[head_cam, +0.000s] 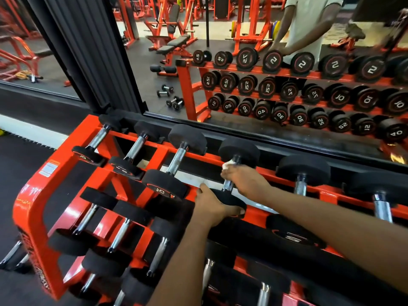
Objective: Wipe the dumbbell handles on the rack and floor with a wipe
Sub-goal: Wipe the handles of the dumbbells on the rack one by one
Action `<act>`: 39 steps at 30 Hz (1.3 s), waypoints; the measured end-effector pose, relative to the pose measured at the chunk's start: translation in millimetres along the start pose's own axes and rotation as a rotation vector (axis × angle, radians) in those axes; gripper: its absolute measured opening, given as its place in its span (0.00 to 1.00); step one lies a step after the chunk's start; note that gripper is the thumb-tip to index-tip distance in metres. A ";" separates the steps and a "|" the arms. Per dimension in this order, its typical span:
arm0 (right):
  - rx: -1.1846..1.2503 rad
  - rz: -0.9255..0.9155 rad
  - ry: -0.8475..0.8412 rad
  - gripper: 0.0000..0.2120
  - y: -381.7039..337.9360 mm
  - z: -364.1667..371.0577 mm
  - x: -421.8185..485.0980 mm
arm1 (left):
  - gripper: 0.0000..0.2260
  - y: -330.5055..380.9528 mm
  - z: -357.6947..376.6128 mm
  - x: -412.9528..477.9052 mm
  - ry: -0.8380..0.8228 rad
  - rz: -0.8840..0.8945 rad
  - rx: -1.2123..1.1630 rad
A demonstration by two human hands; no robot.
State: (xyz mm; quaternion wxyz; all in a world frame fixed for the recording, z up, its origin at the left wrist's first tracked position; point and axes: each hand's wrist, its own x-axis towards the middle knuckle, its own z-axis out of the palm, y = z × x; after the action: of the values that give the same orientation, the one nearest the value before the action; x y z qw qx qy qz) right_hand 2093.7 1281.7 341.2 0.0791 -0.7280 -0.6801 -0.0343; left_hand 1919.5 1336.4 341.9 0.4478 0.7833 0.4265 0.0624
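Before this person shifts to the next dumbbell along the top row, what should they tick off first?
1. Wipe held in right hand: ok, pressed on the handle.
2. Left hand steadying the dumbbell by its near head: ok.
3. Dumbbell seated on the rack: ok.
4. Whole handle wiped: cannot tell.
5. Next handle to the right unobstructed: ok.
6. Wipe clean enough: cannot tell, mostly hidden.

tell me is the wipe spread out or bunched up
Bunched: the wipe is a small white wad in the right hand, against the dumbbell handle.
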 end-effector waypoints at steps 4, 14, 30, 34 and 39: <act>-0.099 -0.204 -0.084 0.23 16.2 -8.9 4.3 | 0.58 0.2 0.0 0.5 0.004 -0.006 -0.011; 0.006 0.058 -0.059 0.16 11.5 -11.5 20.1 | 0.57 -0.6 -2.1 1.1 -0.008 -0.007 -0.036; 1.256 1.002 0.351 0.16 -44.5 -64.3 -87.4 | 0.65 6.1 0.2 -11.3 0.042 0.023 0.141; 1.444 1.115 0.504 0.10 -58.0 -83.2 -135.9 | 0.46 12.8 11.4 -32.6 0.212 0.212 0.242; 1.228 1.086 0.550 0.04 -63.0 -92.8 -181.3 | 0.16 35.9 35.0 -63.1 0.326 0.483 -0.038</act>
State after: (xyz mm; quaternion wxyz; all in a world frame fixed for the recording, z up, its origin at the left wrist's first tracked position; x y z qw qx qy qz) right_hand 2023.1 1092.0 408.4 0.6259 -0.7463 -0.0926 0.2068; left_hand 1918.7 1259.6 366.3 0.3603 0.8333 0.2928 0.3002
